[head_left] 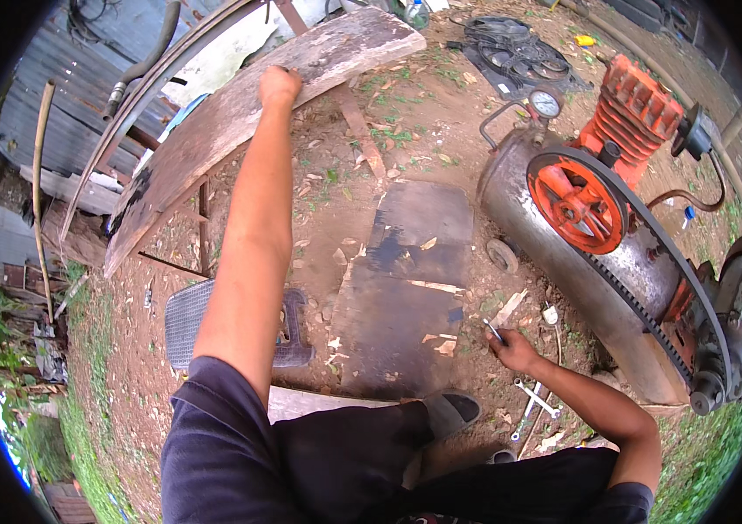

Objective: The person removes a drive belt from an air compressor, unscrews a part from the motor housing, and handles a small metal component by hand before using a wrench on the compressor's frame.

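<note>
Weathered grey wood is filling the upper left of the frame: a long plank [240, 122], and the left hand [279, 86] is gripping its edge, fingers curled tight. Lower right, the right hand [510, 348] is pinching a small slim metal tool [494, 331] over the dirt. Spanners [535, 400] are lying just below it. Right of frame, an air compressor [598, 253] with its orange flywheel [576, 203] is sitting close by.

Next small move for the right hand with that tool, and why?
Probably carry the small tool in the right hand up toward the air compressor beside it. The left hand grips the wooden plank, and wrenches lie on the ground.
</note>
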